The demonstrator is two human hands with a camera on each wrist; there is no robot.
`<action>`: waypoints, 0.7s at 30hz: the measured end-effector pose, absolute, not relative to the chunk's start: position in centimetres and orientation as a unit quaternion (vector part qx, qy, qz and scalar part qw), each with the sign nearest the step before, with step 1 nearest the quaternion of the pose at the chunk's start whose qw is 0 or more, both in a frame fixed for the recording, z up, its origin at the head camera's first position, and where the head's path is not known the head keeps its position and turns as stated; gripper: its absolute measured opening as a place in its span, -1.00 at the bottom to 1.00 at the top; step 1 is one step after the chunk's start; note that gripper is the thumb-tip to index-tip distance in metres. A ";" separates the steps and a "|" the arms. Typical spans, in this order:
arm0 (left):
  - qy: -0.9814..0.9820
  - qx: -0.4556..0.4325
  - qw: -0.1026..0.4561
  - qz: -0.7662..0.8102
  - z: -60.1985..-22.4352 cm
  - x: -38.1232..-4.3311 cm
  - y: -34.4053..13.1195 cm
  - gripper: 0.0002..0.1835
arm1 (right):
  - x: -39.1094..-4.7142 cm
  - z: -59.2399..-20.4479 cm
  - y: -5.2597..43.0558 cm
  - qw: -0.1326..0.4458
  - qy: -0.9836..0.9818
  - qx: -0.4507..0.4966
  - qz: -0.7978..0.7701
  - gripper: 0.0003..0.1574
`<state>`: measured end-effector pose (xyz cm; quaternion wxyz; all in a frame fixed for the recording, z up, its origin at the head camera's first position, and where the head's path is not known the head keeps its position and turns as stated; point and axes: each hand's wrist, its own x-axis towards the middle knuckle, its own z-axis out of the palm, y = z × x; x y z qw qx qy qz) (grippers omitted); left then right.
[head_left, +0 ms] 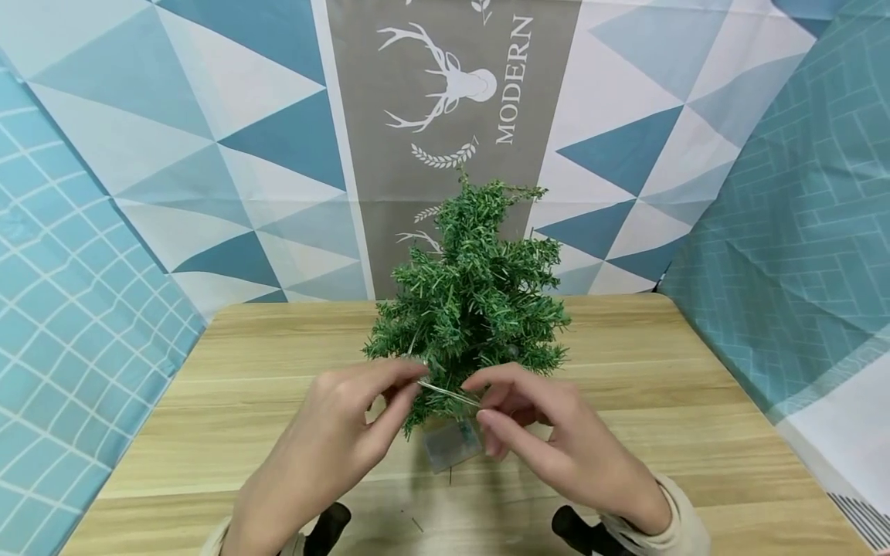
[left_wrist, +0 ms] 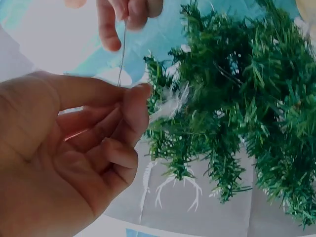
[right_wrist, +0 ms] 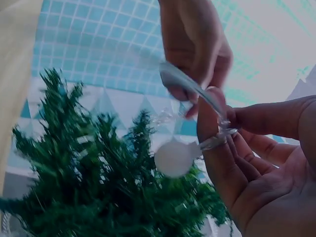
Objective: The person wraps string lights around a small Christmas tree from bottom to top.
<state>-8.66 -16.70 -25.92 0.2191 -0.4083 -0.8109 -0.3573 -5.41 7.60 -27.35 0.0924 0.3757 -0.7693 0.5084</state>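
A small green artificial Christmas tree (head_left: 480,286) stands on the table, with both hands in front of its lower branches. Between the hands runs a thin, clear string-light wire (head_left: 448,392). My left hand (head_left: 341,421) pinches one end of this stretch between thumb and index finger. The other end is pinched by my right hand (head_left: 538,421), seen close in the right wrist view. There, a round white ball bulb (right_wrist: 175,158) on the wire sits beside the right index finger. A blurred clear tuft (left_wrist: 173,103) shows against the branches, past the left fingertips.
A clear flat box (head_left: 452,445) lies on the wooden table (head_left: 278,363) under the tree's front. Small green needle scraps (head_left: 417,524) lie nearer the front. Behind stands a patterned cloth backdrop (head_left: 445,100), with blue cloth on both sides.
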 end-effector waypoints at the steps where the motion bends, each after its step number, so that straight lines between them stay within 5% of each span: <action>1: -0.816 -0.410 0.217 -0.343 -25.9 -8.7 -16.7 -0.82 | -5.4 -27.2 7.8 0.096 -0.771 0.372 0.507 -0.58; 6: -0.829 -0.432 0.211 -0.284 -26.4 -8.8 -16.5 -0.87 | -5.3 -27.0 8.2 0.114 -0.786 0.363 0.487 -0.62; 15: -0.779 -0.453 0.279 -0.332 -26.0 -8.7 -16.2 -0.83 | -5.2 -26.7 8.9 0.149 -0.813 0.343 0.446 -0.68; 21: -0.795 -0.458 0.279 -0.282 -26.8 -8.8 -15.0 -0.66 | -5.0 -26.6 9.1 0.154 -0.804 0.375 0.434 -0.67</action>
